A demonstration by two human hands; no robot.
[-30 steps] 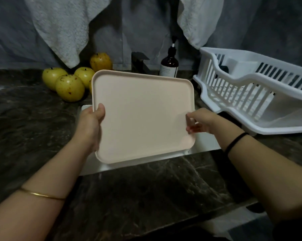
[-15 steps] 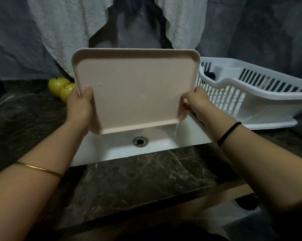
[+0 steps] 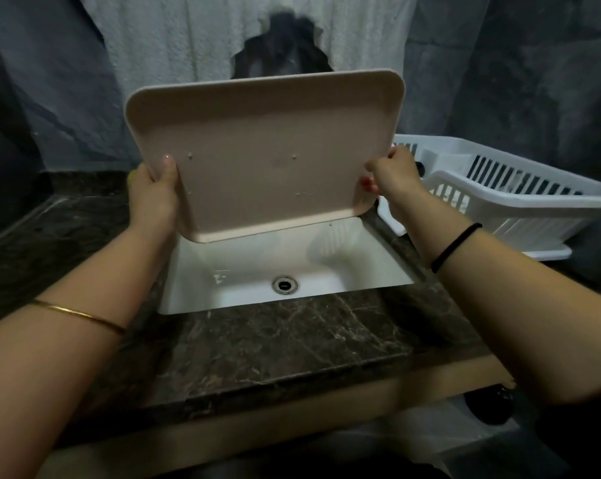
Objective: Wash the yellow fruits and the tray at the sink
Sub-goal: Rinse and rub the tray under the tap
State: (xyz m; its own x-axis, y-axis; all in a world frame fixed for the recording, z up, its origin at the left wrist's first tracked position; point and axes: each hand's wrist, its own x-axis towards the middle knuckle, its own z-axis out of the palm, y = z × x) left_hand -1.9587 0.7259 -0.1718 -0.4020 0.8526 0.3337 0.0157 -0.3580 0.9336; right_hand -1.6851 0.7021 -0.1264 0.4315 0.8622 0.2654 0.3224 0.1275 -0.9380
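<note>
Over the sink (image 3: 326, 267), the left hand (image 3: 154, 193) grips the tray (image 3: 268, 150) by its left short edge, thumb flat on the inner face; the right hand (image 3: 392, 178) curls round the right short edge. Between them the tray stands nearly upright — long axis level, left to right, a few droplets on its face. Just right of the right hand sits a white dish rack (image 3: 506, 202) — so that hand would lead any move there.

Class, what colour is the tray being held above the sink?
The tray is pale pink-beige, plain with no pattern; the head view shows it clearly.
</note>
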